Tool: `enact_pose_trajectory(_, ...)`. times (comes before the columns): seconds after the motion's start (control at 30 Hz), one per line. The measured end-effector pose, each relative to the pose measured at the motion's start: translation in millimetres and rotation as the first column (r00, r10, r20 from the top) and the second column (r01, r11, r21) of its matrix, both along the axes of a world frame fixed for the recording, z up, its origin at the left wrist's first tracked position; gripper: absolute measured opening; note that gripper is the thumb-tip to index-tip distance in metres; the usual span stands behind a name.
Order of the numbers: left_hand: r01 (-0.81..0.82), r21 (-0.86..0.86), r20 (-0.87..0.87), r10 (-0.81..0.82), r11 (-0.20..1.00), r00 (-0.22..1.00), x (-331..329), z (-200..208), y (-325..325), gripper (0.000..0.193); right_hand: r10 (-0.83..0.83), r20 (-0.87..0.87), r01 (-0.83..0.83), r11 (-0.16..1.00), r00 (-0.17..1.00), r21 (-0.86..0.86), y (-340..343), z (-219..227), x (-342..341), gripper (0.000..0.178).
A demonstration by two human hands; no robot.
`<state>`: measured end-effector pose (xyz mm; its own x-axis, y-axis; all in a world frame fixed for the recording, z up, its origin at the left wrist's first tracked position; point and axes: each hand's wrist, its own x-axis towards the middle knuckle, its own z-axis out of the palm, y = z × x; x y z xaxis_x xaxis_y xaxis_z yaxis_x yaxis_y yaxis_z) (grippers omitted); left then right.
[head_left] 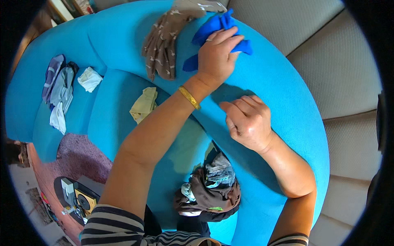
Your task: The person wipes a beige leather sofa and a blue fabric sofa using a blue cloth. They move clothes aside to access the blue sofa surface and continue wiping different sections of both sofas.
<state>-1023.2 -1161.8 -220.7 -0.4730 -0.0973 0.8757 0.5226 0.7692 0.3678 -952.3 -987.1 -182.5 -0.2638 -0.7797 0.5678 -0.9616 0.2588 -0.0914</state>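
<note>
At the top of the blue sofa's backrest (266,61), my left hand (216,57) has its fingers over a bright blue cloth garment (207,29) and appears to grip it. Its thumb is mostly hidden. Folds of that garment stick out on both sides of the hand. My right hand (248,122) hovers or rests lower on the same backrest, fingers curled in and nothing showing from them. Just left of the blue garment, brown patterned clothing (164,47) hangs over the backrest.
A pile of dark clothes (209,192) lies on the seat near my body. Farther left are a folded pale yellow cloth (144,104), a white cloth (89,79) and grey and purple garments (61,88). A small round table (67,190) with objects stands at lower left by a purple rug (82,160).
</note>
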Motion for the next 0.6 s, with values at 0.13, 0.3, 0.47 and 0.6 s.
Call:
enact_pose_trajectory(0.13,0.429,-0.031,0.061,-0.427,0.903,0.902,11.8,26.8,40.1,0.031,0.120,0.024,-0.122,0.990,0.992,0.067,7.2,5.0,6.0,0.027)
enact_pose_trajectory(0.3,0.418,-0.205,0.184,-0.384,0.885,0.905,13.9,45.9,63.2,0.035,0.095,-0.070,-0.104,0.985,0.993,-0.138,7.3,11.3,1.5,0.022)
enact_pose_trajectory(0.47,0.199,-0.299,0.302,-0.106,0.933,0.948,-12.6,51.2,1.2,0.034,-0.280,-0.040,0.279,0.959,0.959,-0.044,15.9,59.3,-25.8,0.033)
enact_pose_trajectory(0.6,-0.039,-0.355,0.393,0.187,0.934,0.900,-25.7,52.5,-34.2,0.035,-0.544,-0.040,0.544,0.828,0.838,0.138,32.0,70.9,-43.4,0.049)
